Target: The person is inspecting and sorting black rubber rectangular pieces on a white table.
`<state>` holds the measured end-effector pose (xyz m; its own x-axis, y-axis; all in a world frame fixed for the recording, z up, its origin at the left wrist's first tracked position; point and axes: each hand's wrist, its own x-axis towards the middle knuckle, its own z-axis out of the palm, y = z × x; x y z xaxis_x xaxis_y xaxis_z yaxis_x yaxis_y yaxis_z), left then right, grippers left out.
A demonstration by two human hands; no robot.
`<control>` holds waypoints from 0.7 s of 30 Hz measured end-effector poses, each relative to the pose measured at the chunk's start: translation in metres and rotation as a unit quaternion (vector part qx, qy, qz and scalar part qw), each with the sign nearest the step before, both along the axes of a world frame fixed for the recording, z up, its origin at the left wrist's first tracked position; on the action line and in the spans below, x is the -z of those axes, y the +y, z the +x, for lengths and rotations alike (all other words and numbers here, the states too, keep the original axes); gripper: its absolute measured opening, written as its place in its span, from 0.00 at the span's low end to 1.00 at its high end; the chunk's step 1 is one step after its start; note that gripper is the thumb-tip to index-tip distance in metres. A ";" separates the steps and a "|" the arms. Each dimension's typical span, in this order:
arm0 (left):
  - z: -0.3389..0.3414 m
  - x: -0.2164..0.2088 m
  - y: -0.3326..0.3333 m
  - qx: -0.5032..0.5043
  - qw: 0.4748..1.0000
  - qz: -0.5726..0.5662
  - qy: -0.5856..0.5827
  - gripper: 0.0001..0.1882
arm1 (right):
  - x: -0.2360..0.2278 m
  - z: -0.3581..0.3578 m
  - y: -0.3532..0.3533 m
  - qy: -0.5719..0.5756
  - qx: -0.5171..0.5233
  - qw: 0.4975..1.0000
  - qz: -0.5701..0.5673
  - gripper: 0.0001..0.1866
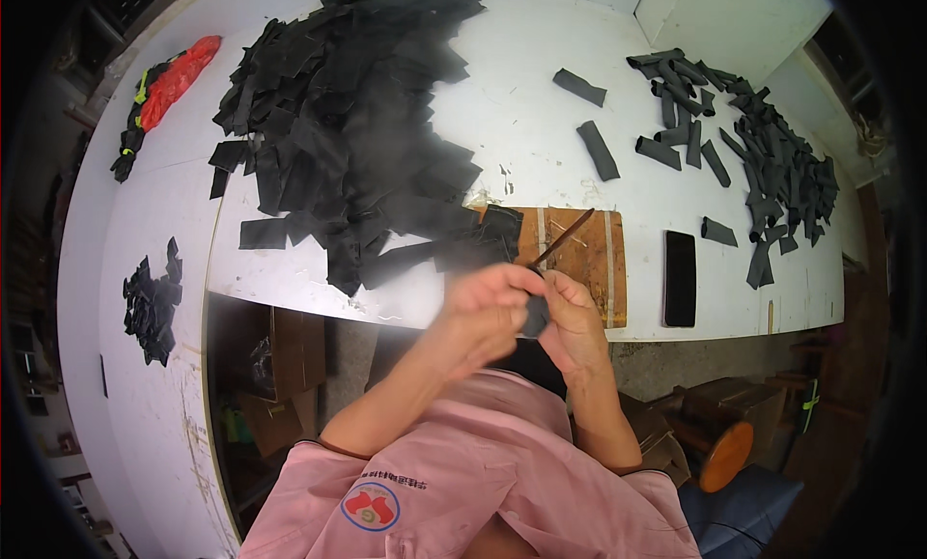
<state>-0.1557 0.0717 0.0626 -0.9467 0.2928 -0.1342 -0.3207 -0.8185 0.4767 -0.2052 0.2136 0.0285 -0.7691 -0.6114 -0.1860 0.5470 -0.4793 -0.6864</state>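
My left hand [486, 313] and my right hand [575, 320] meet in front of my body, just off the table's near edge. Both are closed on a small dark fabric piece [537, 318] between them, mostly covered by the fingers. A thin dark stick [565, 238] slants up and right from between the hands; its lower end is hidden, so which hand grips it cannot be told. The left hand is slightly blurred. Beyond the hands, a worn brown board [587, 265] lies at the table edge. A large heap of flat black fabric pieces [357, 144] spreads to the left.
Small dark fabric tubes [787, 163] are piled at the far right, with several loose ones nearby. A black phone [680, 279] lies right of the board. At left are a small black heap [152, 303] and a red plastic bag [182, 81]. A stool [726, 457] stands below.
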 end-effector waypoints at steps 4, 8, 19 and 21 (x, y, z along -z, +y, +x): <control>0.002 -0.018 0.007 -0.057 0.975 -0.196 0.089 0.19 | -0.015 0.002 0.001 0.079 0.030 0.995 -0.046 0.07; -0.007 -0.020 0.020 -0.244 0.770 -0.562 0.179 0.10 | -0.038 -0.004 0.009 0.256 0.096 0.955 0.116 0.05; -0.029 -0.067 0.026 -0.189 0.958 -0.203 0.071 0.07 | -0.093 -0.024 0.009 0.349 0.154 0.897 0.224 0.05; -0.031 -0.068 0.026 -0.180 0.962 -0.187 0.086 0.09 | -0.095 -0.024 0.009 0.362 0.154 0.889 0.236 0.05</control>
